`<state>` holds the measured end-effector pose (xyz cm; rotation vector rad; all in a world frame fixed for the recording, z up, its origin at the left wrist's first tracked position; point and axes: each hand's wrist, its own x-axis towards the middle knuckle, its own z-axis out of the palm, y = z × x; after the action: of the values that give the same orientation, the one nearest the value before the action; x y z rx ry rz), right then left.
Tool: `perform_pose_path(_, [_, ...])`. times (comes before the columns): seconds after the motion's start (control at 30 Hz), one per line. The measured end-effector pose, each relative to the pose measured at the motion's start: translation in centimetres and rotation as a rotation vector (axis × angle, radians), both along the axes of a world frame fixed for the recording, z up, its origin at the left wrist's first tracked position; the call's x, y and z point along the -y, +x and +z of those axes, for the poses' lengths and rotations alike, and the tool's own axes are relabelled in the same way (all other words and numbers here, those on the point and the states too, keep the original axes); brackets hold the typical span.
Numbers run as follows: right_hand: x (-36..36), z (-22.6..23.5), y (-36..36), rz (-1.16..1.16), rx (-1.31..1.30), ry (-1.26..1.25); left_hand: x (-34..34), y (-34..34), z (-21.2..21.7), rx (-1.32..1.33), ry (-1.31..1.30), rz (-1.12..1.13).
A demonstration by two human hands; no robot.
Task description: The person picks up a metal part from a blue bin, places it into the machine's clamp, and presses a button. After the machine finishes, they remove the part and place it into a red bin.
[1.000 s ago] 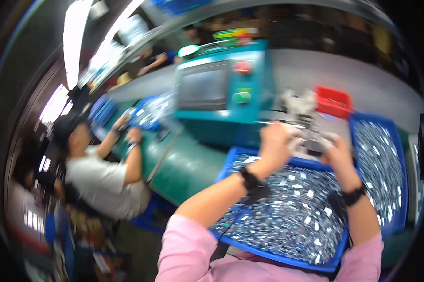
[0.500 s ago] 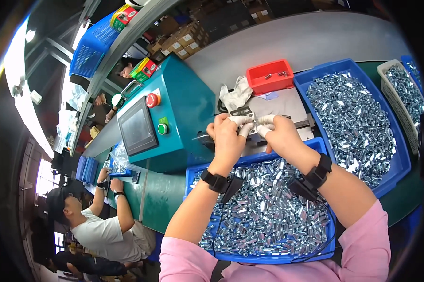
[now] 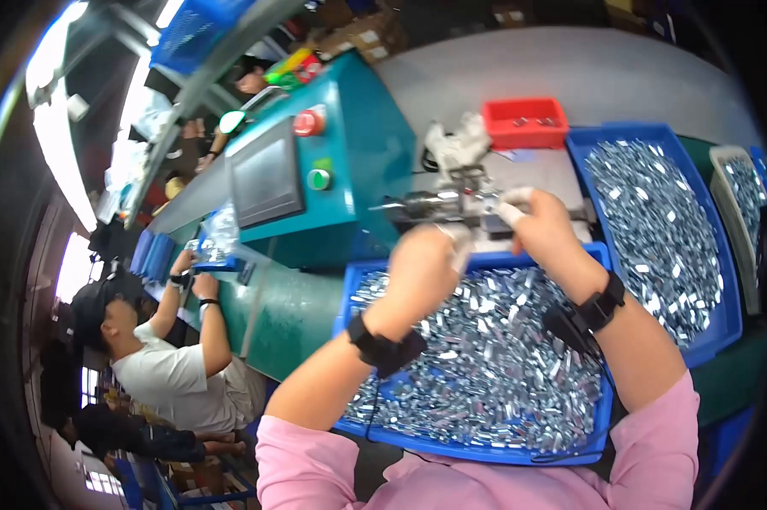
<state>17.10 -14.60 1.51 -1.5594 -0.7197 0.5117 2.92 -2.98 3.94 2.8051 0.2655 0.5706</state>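
Note:
My left hand (image 3: 421,268) is over the far left edge of the near blue tray (image 3: 483,453), smeared by motion; whether it holds anything is hidden. White covers wrap its fingertips. My right hand (image 3: 549,225), with the same covers, has thumb and forefinger bent together beside a metal clamping fixture (image 3: 489,204); anything between them is too small to make out. A metal spindle (image 3: 421,206) sticks out from the teal machine (image 3: 370,127) toward the fixture. Small shiny hexagonal metal pieces (image 3: 494,365) fill the near tray.
On the right stands another blue tray (image 3: 727,293) of metal pieces, with a pale basket (image 3: 744,246) beyond it. A red bin (image 3: 523,110) and white gloves (image 3: 458,146) lie behind the fixture. A co-worker (image 3: 171,365) in a white shirt sits at the left.
My left hand has drawn back from the fixture toward the near tray, uncovering the spindle. My right hand has moved slightly right, apart from the left. The whole view has shifted.

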Motion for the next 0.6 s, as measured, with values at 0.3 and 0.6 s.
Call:
perform_pose_path(0.3, [-0.5, -3.7, 0.8, -0.016, 0.041, 0.044, 0.2, -2.4, -8.9, -0.086, 0.156, 0.113])
perform_pose_path(0.6, [-1.5, -6.0, 2.7, -0.023, 0.005, 0.084, -0.6, -2.5, -9.0, 0.036, 0.003, 0.05])
